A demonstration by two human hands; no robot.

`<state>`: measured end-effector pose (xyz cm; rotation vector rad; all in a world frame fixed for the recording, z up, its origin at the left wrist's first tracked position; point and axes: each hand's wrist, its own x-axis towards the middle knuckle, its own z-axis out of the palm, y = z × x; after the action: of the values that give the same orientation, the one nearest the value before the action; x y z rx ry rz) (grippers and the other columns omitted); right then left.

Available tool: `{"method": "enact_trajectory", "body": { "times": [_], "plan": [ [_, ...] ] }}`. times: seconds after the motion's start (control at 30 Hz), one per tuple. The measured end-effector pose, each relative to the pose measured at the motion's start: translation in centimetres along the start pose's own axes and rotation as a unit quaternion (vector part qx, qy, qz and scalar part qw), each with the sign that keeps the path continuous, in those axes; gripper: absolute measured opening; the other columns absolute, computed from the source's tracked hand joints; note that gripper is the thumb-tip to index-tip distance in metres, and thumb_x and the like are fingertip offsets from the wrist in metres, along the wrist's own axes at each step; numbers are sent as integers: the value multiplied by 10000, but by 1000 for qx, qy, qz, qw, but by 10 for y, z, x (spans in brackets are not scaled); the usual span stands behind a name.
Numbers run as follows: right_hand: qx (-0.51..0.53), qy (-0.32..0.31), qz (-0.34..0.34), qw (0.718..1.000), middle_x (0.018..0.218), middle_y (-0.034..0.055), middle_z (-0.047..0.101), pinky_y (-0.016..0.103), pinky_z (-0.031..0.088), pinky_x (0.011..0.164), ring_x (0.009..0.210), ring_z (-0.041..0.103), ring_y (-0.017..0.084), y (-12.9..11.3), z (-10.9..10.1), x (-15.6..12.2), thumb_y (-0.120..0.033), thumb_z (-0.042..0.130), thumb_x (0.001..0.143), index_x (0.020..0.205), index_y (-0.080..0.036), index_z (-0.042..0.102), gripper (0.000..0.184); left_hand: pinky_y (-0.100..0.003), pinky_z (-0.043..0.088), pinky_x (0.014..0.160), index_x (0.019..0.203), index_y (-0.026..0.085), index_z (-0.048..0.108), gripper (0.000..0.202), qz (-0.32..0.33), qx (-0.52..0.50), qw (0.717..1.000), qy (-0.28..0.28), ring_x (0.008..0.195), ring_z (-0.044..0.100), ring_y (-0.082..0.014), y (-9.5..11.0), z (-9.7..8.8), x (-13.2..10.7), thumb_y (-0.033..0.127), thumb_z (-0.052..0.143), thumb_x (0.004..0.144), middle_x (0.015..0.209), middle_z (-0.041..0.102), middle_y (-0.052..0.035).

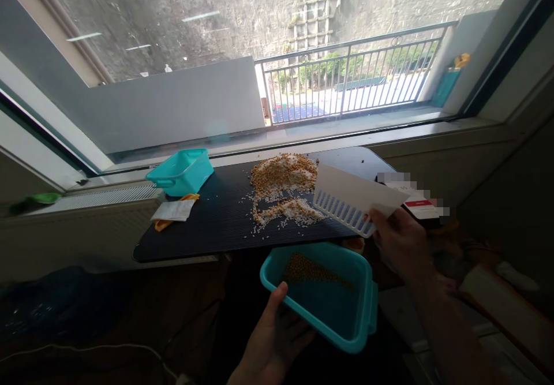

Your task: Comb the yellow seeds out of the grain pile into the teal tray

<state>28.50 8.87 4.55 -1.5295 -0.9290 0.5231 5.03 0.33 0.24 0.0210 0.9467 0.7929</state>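
Note:
With my left hand [277, 333] I grip the near left side of a teal plastic basin [367, 292], thumb on its rim and fingers underneath. The basin is held just below the table's front edge, with a layer of yellow-brown beans [305, 269] at its far left. My right hand [400, 238] is closed on a white slotted plastic scraper [350, 186], which hovers over the right part of the table. Left of the scraper lies a mixed pile of beans and white rice grains [283, 174], and a smaller strip of the mix [289, 209] is nearer the edge.
The dark table [212, 223] stands against a window with a railing [346, 79] outside. A second teal basin [186, 171] sits at its left end, beside a white packet [173, 210] on orange cloth. A white and red box [418, 203] is at the right. A white cable [108, 346] crosses the floor.

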Motion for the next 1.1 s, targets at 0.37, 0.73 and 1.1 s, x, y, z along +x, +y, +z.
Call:
{"method": "enact_trajectory", "body": {
  "times": [0.37,0.73,1.1],
  "plan": [
    [16,-33,10,999,667,8,649,237,466,470,554,585,142,-4,8,-10,-416,653,685,822,-195,622,261,-407,419,950,1274,128,436,633,-2,-19,1000,4,1025,605,-285,-1,-3,0,500,561,777,1190,596,-161],
    [3,-21,31,999,629,-9,629,236,469,416,480,565,132,4,3,-6,-467,666,671,838,-214,644,304,-404,414,947,1244,122,471,620,-5,-12,1000,-2,1066,586,-292,1,-3,2,527,540,779,1202,591,-168],
    [36,-81,21,996,614,-11,629,211,429,413,455,505,96,-9,8,-7,-421,681,660,830,-208,652,274,-401,426,933,1256,126,452,634,1,-9,1000,-1,1054,593,-288,0,-3,0,525,551,773,1195,591,-170]
  ]
}}
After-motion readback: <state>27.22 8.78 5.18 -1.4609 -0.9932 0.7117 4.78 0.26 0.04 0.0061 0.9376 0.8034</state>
